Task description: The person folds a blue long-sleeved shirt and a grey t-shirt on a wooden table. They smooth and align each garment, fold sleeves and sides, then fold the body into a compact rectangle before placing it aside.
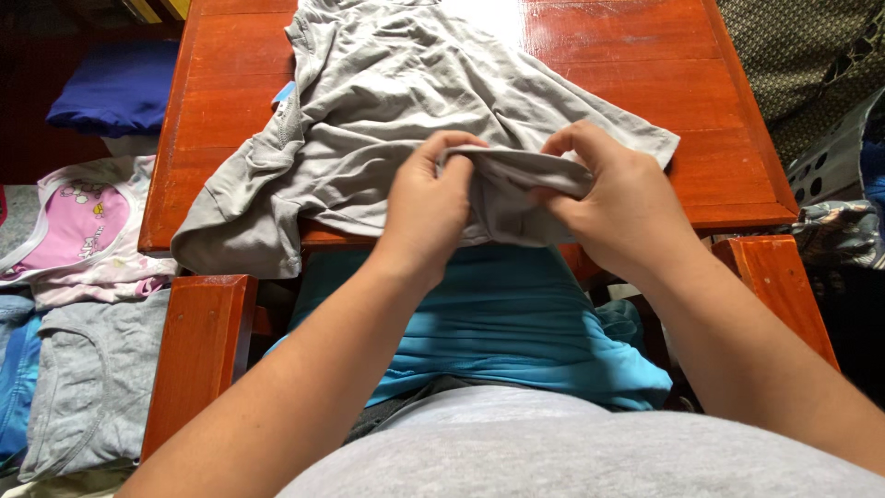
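So the biggest thing in view was the red wooden table (645,83), glossy enough to throw back a bright patch of light near its far edge. Spread across most of it was a grey t-shirt (387,101), rumpled, with its near hem hanging off the front edge toward the person. Below that edge sat a teal cloth (507,323) bunched on the lap.

Both hands were up at that hem. The left hand (426,207) had its fingers curled over and pinched a fold of the grey fabric, and the right hand (619,198) was pinching the same fold just beside it.

My guess at the risk: the top looked slick and a good part of the shirt already overhung, so a hard tug could drag the whole thing off onto the lap.

Off to the left lay more clothes, a pink-and-white top (74,231), a grey garment (92,387) and a blue cushion (115,88) further back.
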